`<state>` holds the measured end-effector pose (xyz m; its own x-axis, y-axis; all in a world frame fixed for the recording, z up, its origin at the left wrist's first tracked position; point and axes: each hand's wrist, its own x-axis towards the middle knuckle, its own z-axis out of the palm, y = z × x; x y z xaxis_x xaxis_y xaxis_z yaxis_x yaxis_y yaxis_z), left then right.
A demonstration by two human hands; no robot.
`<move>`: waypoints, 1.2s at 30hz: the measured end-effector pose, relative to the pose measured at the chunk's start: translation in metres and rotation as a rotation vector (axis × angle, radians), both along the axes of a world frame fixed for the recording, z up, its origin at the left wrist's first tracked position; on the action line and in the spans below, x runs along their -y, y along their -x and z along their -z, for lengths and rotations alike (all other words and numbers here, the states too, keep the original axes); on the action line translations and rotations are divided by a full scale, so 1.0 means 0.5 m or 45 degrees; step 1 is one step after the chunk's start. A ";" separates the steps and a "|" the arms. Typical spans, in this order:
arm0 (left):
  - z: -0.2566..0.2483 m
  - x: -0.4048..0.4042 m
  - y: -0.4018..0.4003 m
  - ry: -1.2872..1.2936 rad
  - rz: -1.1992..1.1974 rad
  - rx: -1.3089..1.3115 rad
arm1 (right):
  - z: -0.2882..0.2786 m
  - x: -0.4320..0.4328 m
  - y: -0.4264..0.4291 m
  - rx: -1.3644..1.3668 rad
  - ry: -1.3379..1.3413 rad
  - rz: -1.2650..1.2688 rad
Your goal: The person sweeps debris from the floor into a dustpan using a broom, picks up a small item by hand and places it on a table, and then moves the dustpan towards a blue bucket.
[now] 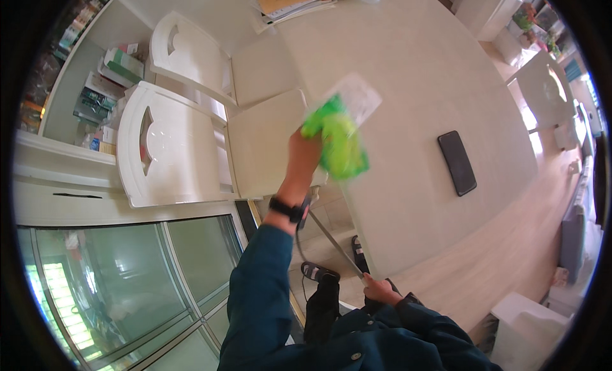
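Observation:
My left hand [306,148], with a black band on its wrist, is closed around a bright green plastic package [342,144] held over the left edge of the pale table [406,74]. Motion blurs the package, and my fingers are partly hidden by it. A whitish translucent piece [357,98] shows just beyond it; I cannot tell whether it belongs to the package. Low beside the near table edge, my right hand [380,290] grips a thin grey pole [337,244]. The pole slants down towards the floor under the chair, and its far end is hidden.
A black smartphone [457,163] lies on the table, with stacked papers [291,5] at its far end. Two white chairs [167,151] stand along the left side. Behind them are shelves [71,50] and a glass-fronted cabinet [110,280]. Another chair [545,89] stands to the right.

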<state>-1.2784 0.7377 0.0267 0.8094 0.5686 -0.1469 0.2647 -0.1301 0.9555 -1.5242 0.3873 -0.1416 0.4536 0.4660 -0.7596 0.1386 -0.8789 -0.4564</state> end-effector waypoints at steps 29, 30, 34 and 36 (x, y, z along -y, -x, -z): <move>0.214 0.065 0.468 0.537 -0.829 -0.208 | 0.007 0.017 -0.042 -0.149 0.085 -0.090; 0.220 0.068 0.487 0.552 -0.839 -0.267 | 0.014 0.013 -0.040 -0.077 0.037 -0.089; 0.235 0.098 0.560 0.584 -0.862 -0.231 | 0.020 0.013 -0.038 -0.082 0.124 -0.138; 0.251 0.104 0.585 0.482 -0.861 -0.331 | 0.018 0.011 -0.036 -0.045 0.068 -0.146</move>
<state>-1.5709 0.6856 -0.0986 0.2229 0.7961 -0.5626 0.3893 0.4564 0.8001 -1.5064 0.3821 -0.1508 0.3723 0.4715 -0.7994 0.2244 -0.8815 -0.4155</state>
